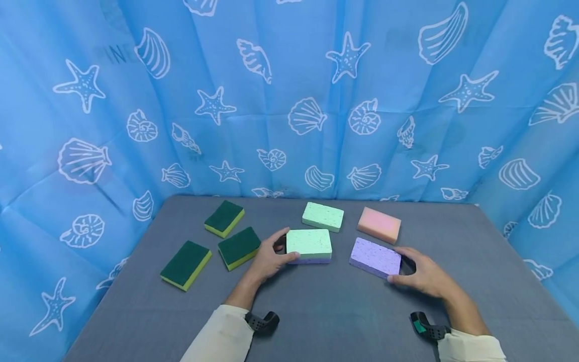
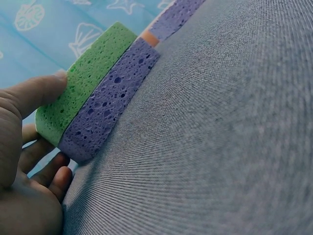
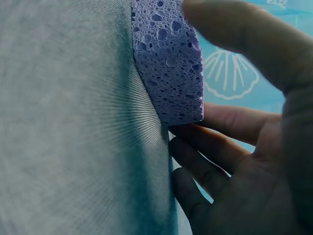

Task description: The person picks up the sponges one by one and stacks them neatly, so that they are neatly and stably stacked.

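My left hand (image 1: pixel 270 259) pinches the left end of a light green sponge (image 1: pixel 309 241), thumb on the near side and fingers behind. That sponge lies flat on top of a purple sponge (image 1: pixel 316 261), their edges roughly lined up. In the left wrist view the thumb touches the green sponge (image 2: pixel 93 81), and the purple sponge (image 2: pixel 110 95) rests on the cloth below. At the right, my right hand (image 1: pixel 422 274) holds the right end of another purple sponge (image 1: pixel 375 255) between thumb and fingers. The right wrist view has this purple sponge (image 3: pixel 168 63) on the cloth.
Behind the stack lies a second light green sponge (image 1: pixel 323 215), with a pink-orange sponge (image 1: pixel 379 223) to its right. Three green-and-yellow scouring sponges sit at the left, one (image 1: pixel 239 246) close to my left hand. A blue shell-print curtain (image 1: pixel 289 75) surrounds the grey-covered table (image 1: pixel 344 317).
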Demonstrator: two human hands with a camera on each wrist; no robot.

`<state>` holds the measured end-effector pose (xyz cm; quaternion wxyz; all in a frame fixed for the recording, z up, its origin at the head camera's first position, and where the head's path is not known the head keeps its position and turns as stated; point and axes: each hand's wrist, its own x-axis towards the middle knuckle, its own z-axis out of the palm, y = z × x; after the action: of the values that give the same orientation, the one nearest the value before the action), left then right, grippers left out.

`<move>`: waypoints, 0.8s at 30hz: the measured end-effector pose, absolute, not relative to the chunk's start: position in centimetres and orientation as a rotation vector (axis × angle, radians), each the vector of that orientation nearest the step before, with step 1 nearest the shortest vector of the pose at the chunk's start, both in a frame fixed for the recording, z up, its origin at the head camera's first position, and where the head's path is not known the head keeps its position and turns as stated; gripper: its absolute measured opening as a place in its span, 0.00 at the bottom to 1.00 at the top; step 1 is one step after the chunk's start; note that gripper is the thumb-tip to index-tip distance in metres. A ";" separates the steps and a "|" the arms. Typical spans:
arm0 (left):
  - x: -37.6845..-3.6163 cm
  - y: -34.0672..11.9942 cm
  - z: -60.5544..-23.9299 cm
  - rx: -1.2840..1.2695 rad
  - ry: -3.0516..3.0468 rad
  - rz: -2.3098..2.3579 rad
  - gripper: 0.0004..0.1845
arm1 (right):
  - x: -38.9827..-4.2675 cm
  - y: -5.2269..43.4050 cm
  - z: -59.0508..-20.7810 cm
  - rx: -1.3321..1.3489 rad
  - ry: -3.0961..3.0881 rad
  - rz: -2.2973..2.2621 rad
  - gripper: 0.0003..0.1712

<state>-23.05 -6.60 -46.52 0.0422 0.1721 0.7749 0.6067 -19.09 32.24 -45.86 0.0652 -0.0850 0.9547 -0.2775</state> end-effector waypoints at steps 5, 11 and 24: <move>-22.4 -6.6 -45.5 0.534 2.371 1.860 0.36 | -19.2 31.9 -46.0 -0.208 2.866 -0.801 0.53; -22.5 -6.5 -45.8 0.550 2.358 1.876 0.36 | -19.2 31.8 -45.8 -0.146 2.873 -0.812 0.52; -22.4 -6.7 -45.7 0.537 2.343 1.879 0.36 | -19.0 31.7 -45.4 -0.157 2.907 -0.890 0.51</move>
<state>-22.41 -6.69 -45.71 0.0452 0.1758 0.7673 0.6151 -18.95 31.68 -45.40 0.0489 -0.0514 0.9538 -0.2919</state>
